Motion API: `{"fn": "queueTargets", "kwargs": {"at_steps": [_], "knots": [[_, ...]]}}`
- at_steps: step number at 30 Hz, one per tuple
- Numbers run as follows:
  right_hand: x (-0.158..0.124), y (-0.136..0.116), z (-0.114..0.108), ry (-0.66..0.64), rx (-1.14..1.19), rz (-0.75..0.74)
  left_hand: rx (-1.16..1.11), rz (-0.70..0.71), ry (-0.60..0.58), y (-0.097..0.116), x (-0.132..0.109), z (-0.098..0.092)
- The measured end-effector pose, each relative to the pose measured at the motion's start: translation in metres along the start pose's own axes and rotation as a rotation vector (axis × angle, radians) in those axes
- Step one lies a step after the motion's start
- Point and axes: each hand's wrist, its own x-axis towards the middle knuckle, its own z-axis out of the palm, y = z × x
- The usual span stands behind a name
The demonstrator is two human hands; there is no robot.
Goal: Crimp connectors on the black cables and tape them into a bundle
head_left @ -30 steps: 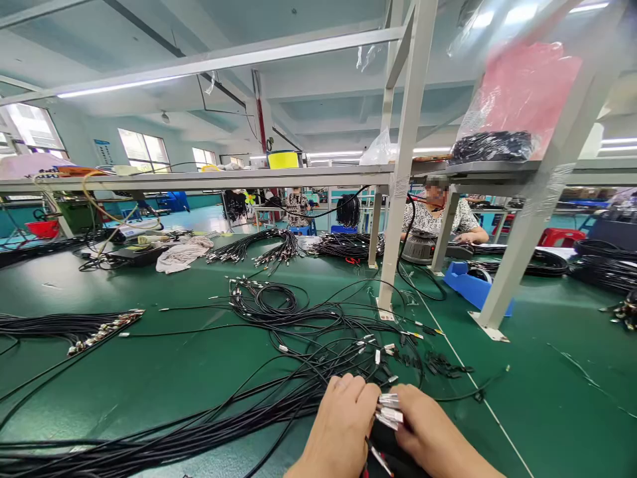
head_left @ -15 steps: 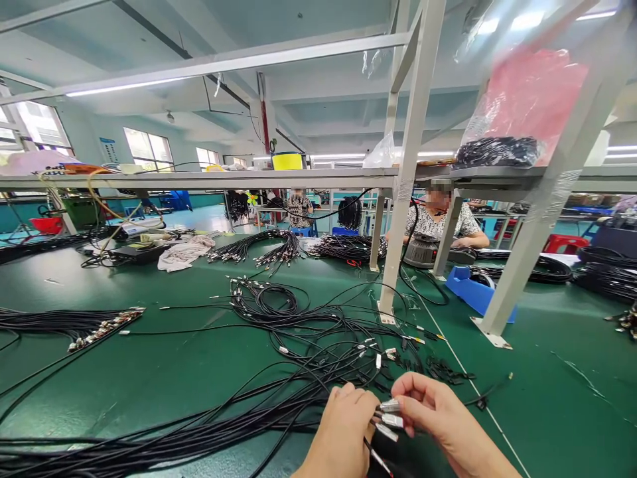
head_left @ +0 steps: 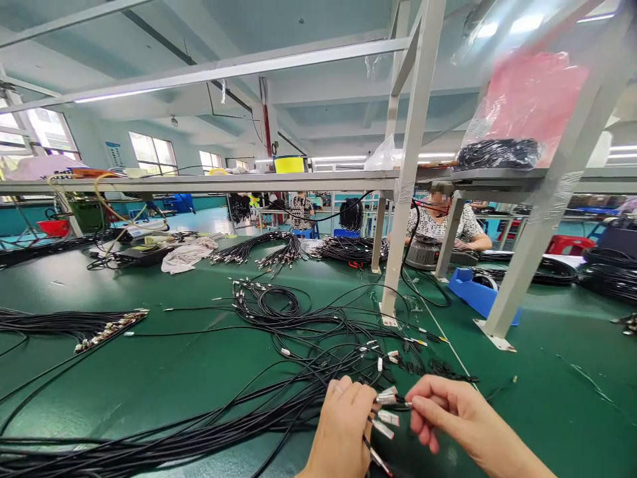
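My left hand (head_left: 346, 425) is closed around a bunch of black cables near their ends, low in the middle of the view. Several labelled cable ends (head_left: 388, 418), white or silvery, fan out past its fingers to the right. Just beside it, my right hand (head_left: 452, 415) pinches the tip of one black cable (head_left: 401, 405) between thumb and forefinger; the other fingers are curled. The long black cables (head_left: 199, 428) trail away to the left over the green table. Exactly what the pinched tip looks like is hidden by the fingers.
Tangled cables (head_left: 298, 325) lie beyond my hands. A cable bundle (head_left: 44, 322) is at left, a cloth (head_left: 189, 255) further back. Shelf posts (head_left: 397, 265) rise from the table beside a blue tape dispenser (head_left: 478, 295). A person (head_left: 468, 222) sits across the table.
My right hand has moved slightly right, away from my left hand, and a short length of cable now shows between them. My left hand keeps its hold on the bunch.
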Motion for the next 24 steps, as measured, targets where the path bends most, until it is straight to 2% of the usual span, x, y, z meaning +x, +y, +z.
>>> {"fn": "queueTargets", "kwargs": {"at_steps": [2,7,11,13,15,18,21,24], "knots": [[0.001,0.001,0.008,0.035,-0.062,-0.037,0.046,0.071,0.044,0.001,-0.003,0.001],[-0.003,0.002,0.021,0.066,-0.187,-0.094,0.079,0.114,0.041,0.002,-0.005,0.009],[-0.001,-0.002,0.025,0.050,-0.049,-0.070,0.003,0.141,0.018,-0.002,-0.003,0.009],[0.002,-0.003,0.023,0.091,0.021,-0.059,-0.071,0.136,0.033,-0.003,-0.001,0.005],[0.008,-0.001,0.017,0.208,0.021,-0.056,-0.163,0.089,0.048,-0.002,0.001,0.000],[0.018,0.009,0.002,0.346,-0.066,-0.056,-0.323,-0.063,0.047,-0.001,0.003,-0.008],[0.034,0.021,-0.010,0.361,-0.163,-0.045,-0.448,-0.209,0.034,-0.003,0.004,-0.012],[0.059,0.032,-0.011,0.356,-0.312,0.001,-0.450,-0.196,0.056,-0.004,0.005,-0.012]]}}
